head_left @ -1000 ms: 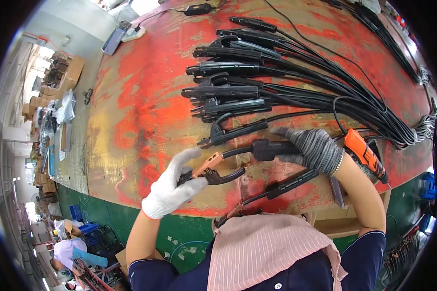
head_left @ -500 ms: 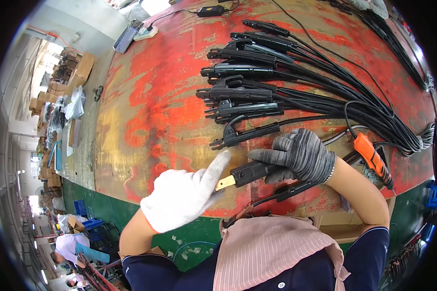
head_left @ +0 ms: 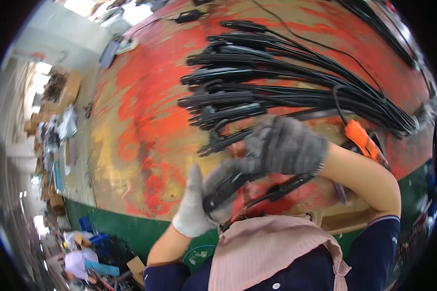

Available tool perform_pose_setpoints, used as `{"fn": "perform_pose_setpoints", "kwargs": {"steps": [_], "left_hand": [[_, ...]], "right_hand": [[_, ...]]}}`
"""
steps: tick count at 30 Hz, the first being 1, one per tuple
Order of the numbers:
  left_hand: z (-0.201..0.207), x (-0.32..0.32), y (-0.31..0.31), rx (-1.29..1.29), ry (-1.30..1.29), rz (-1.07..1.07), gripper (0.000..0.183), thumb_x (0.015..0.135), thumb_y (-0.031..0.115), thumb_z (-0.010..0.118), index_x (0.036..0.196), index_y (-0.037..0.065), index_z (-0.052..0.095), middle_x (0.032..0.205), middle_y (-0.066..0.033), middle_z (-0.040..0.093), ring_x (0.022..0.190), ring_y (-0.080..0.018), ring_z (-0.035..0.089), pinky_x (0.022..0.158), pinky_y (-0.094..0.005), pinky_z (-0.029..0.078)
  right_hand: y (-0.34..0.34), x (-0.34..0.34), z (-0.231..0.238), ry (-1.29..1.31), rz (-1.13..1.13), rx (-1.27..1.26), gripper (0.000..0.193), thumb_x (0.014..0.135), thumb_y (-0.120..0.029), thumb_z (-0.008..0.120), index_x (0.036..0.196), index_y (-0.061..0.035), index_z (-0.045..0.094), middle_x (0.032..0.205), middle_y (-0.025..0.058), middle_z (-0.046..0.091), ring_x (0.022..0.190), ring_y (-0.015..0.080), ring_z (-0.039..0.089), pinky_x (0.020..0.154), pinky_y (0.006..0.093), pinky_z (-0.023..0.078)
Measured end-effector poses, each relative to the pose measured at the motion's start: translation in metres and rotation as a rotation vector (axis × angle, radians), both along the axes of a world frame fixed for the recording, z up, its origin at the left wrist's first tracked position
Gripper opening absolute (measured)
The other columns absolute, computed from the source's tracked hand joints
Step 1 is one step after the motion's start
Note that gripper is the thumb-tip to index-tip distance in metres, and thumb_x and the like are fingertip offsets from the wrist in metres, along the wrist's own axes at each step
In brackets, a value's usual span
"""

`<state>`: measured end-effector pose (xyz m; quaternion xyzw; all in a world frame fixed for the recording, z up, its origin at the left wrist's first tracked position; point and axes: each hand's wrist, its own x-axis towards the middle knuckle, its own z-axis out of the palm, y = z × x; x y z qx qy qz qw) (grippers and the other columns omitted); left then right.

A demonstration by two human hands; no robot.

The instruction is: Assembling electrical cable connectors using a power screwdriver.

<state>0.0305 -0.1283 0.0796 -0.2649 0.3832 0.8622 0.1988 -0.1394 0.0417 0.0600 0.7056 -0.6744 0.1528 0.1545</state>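
Note:
A black plastic handle piece (head_left: 224, 192) slants between my two hands above the near part of the table. White-gloved, my left hand (head_left: 199, 206) cradles its lower end, with the thumb pointing up and the fingers around it. My right hand (head_left: 284, 145), in a grey striped glove, grips the upper end; motion blurs its fingers. Just beyond my hands lies a row of black clamp-like electrode holders (head_left: 223, 99) with cables trailing right. The nearest electrode holder (head_left: 221, 143) is partly hidden by my right hand. Another black holder part (head_left: 292, 186) lies below my right wrist.
An orange power screwdriver (head_left: 358, 138) lies right of my right hand. Bundled black cables (head_left: 374, 114) run to the right edge of the red, worn table (head_left: 126, 145). A black adapter (head_left: 187, 17) sits at the far side. At lower left, a person (head_left: 82, 262) is in the background.
The handle has turned to a steeper slant, and its brass end no longer shows. My left hand has moved right and down, its thumb now raised. My right hand has shifted left; the view has tilted.

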Motion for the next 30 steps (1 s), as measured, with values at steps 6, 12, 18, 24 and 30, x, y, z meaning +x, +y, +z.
{"fn": "perform_pose_setpoints", "kwargs": {"steps": [6,12,18,24,30], "left_hand": [[-0.051,0.001,0.06,0.168,-0.231,0.063,0.077,0.083,0.075,0.043,0.099,0.001,0.061,0.064,-0.0014,0.051,0.043,-0.0081,0.04,0.039,-0.0186,0.033],[-0.065,-0.005,0.055,0.246,-0.059,0.084,0.047,0.091,0.056,0.054,0.106,0.011,0.053,0.066,0.0013,0.045,0.04,-0.0066,0.034,0.035,-0.019,0.026],[-0.064,-0.019,0.073,0.047,-0.242,0.213,0.053,0.093,0.057,0.049,0.078,0.006,0.049,0.056,0.0035,0.036,0.039,-0.0069,0.028,0.036,-0.0218,0.024],[-0.053,-0.021,0.076,0.036,-0.195,0.12,0.059,0.088,0.067,0.049,0.074,0.009,0.05,0.056,0.0001,0.043,0.039,-0.0109,0.033,0.038,-0.025,0.027],[-0.064,-0.014,0.092,0.072,-0.351,0.35,0.049,0.094,0.056,0.05,0.127,0.021,0.056,0.063,0.0041,0.047,0.038,-0.005,0.029,0.035,-0.02,0.026]], "right_hand": [[0.029,0.001,-0.029,0.004,0.039,-0.082,0.026,0.082,-0.036,0.058,0.103,-0.0231,0.064,0.085,0.0081,0.061,0.08,0.0263,0.06,0.074,0.0393,0.048],[0.157,-0.021,-0.017,-0.454,-0.723,-0.031,0.051,0.073,-0.028,0.071,0.119,-0.0085,0.059,0.096,0.0137,0.061,0.09,0.0327,0.063,0.086,0.0404,0.05],[0.305,-0.008,-0.045,-0.916,-1.084,0.5,0.056,0.075,-0.031,0.077,0.118,-0.0026,0.054,0.098,0.0174,0.064,0.089,0.0305,0.064,0.076,0.0394,0.051],[0.313,-0.015,-0.015,-1.324,-0.98,0.127,0.063,0.071,-0.029,0.079,0.122,-0.0034,0.053,0.094,0.0054,0.062,0.086,0.014,0.063,0.075,0.034,0.054],[0.311,0.014,0.029,-1.553,-0.584,-1.229,0.062,0.083,-0.024,0.066,0.134,0.0006,0.041,0.092,0.0095,0.061,0.076,0.0191,0.059,0.064,0.0336,0.053]]}}
